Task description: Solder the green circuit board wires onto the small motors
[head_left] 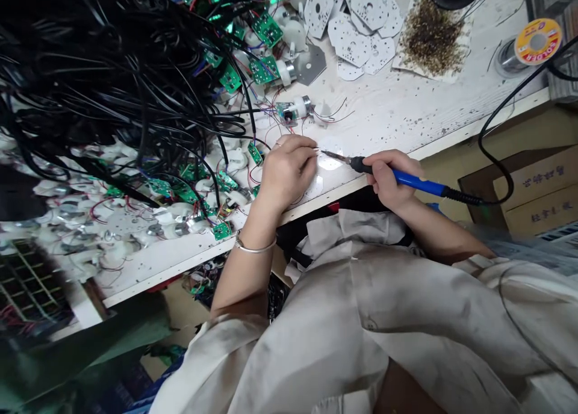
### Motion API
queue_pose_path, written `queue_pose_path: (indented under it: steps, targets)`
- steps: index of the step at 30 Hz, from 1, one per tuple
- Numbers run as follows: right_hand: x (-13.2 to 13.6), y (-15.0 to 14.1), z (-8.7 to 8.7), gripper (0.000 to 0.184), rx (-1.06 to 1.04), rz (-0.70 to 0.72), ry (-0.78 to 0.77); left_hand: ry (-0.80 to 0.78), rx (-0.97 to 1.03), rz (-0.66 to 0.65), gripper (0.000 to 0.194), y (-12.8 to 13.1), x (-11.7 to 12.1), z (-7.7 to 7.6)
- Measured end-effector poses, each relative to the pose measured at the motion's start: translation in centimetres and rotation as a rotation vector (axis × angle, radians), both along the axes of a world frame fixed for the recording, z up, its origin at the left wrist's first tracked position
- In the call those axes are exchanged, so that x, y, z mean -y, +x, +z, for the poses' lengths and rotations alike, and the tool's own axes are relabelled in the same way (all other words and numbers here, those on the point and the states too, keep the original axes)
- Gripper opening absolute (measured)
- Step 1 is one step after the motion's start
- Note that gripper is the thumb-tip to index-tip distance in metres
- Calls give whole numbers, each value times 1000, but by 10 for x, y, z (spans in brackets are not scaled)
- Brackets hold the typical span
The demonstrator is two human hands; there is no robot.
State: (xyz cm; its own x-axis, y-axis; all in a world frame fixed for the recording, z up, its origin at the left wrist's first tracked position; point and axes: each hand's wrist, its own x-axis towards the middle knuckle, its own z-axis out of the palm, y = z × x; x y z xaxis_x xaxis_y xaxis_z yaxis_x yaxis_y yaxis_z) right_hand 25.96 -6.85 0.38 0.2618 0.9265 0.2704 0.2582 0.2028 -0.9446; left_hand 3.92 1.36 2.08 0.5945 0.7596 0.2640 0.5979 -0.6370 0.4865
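Head view: right hand (392, 179) closed round blue-handled soldering iron (418, 181). Left hand (286, 173) at iron's tip, fingers curled; grip unclear. Green circuit board (255, 153) beyond left hand from iron. Cardboard box (533, 188) past iron's handle end, closed.

We count 2 hands: the left hand (289, 170) wears 1 ring (278, 144) and 1 bracelet (255, 245), and the right hand (388, 179) holds 1 blue soldering iron (418, 182). We also count 1 spool of solder (537, 41), 1 cardboard carton (528, 188), about 8 perforated white plates (369, 5) and at least 12 green circuit boards (266, 29). The black cables (112, 83) are too tangled for us to count.
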Motion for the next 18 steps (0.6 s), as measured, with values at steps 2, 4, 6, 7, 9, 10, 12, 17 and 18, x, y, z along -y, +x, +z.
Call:
queue_pose_path:
  steps: [2,4,6,7,9,10,12,17,18]
  targets:
    - [0,1,-1,33,11,14,-11,-17,6,-7,16,-1,0,0]
    - [0,1,0,32,11,24,-26,-45,4,2,16,-2,-1,-1]
    - [-1,0,2,29,1,33,-22,-61,6,6,16,-2,0,-1]
    - [-1,0,4,28,-2,39,-16,-62,8,6,15,-1,0,-2]
    - [-2,0,6,26,0,53,-4,-46,12,3,15,0,0,-2]
    - [-2,0,8,27,6,62,-2,-33,11,2,15,0,0,-1]
    - [-3,0,9,28,13,71,-1,-10,3,4,15,1,0,-1]
    - [-1,1,9,28,-40,68,-51,-51,-60,21,17,3,1,3]
    - [0,1,8,30,-51,40,-68,-62,-73,27,17,3,1,3]
